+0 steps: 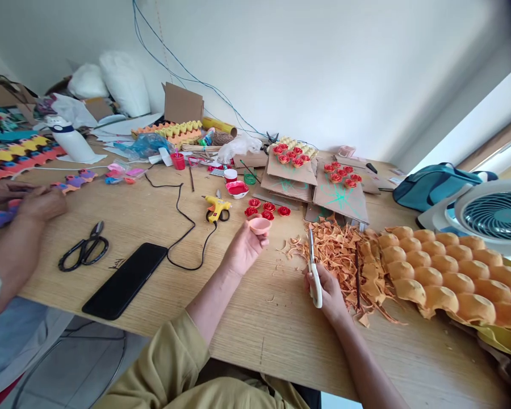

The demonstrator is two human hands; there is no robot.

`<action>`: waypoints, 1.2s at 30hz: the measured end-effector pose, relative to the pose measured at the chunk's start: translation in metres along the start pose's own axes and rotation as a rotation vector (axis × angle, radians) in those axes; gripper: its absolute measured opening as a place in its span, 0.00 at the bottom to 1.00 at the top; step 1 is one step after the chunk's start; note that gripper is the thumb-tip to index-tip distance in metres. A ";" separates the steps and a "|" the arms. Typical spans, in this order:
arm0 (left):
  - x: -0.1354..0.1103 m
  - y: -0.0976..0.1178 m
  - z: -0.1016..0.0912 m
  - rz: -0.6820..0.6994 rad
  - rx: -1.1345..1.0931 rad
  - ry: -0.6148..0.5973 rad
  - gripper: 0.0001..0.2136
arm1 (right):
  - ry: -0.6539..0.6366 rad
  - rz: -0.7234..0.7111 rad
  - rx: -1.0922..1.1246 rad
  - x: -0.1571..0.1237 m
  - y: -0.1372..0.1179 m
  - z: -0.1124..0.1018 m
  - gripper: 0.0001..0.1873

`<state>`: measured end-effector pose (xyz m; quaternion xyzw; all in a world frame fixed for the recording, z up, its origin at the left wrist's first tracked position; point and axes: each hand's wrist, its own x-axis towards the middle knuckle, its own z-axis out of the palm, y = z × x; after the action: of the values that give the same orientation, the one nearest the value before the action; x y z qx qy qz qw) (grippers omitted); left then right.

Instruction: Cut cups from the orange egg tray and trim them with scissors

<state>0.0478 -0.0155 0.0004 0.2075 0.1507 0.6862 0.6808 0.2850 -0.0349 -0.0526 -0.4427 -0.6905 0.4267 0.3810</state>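
My left hand (246,250) pinches a small orange egg-carton cup (260,225), its hollow side facing up, above the middle of the table. In my right hand (330,292) is a pair of white-handled scissors (315,284), blades pointing away from me; the blades look closed. Beside the scissors lies a heap of orange carton scraps (338,255). A large orange egg tray (447,267) rests to the right of the heap. Just beyond the cup sit several red paper roses (268,210).
A yellow glue gun (217,208) and its black cord lie left of centre. Nearer me are a black phone (125,281) and black scissors (85,247). Cardboard pieces (340,199) hold more roses. A fan (494,216) stands right. Another person's hands (42,204) work at left.
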 end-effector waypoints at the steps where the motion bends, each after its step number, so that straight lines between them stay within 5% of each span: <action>1: 0.001 0.007 -0.002 0.050 0.027 0.024 0.16 | -0.001 -0.001 -0.005 0.000 -0.001 0.000 0.20; 6: -0.003 0.026 -0.015 0.217 0.113 0.071 0.17 | -0.045 -0.008 -0.056 0.000 -0.008 0.001 0.23; 12: -0.002 0.021 -0.023 0.204 0.158 0.109 0.18 | -0.152 -0.037 -0.272 -0.010 -0.026 -0.010 0.20; 19: 0.000 0.018 -0.021 0.177 0.136 0.138 0.15 | -0.288 -0.159 -0.886 -0.053 -0.048 -0.006 0.13; 24: -0.001 0.015 -0.023 0.090 0.130 0.100 0.16 | -0.042 -0.033 -1.001 -0.043 -0.041 -0.022 0.14; 28: -0.005 0.002 -0.025 -0.043 0.221 -0.042 0.18 | 0.108 -0.002 -0.954 -0.035 -0.042 -0.027 0.19; 36: -0.031 -0.024 -0.005 -0.415 0.463 -0.470 0.22 | 0.191 -0.067 -0.957 -0.025 -0.066 0.022 0.13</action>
<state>0.0654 -0.0450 -0.0184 0.4720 0.1803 0.4156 0.7564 0.2547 -0.0802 -0.0029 -0.5826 -0.7851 0.0065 0.2099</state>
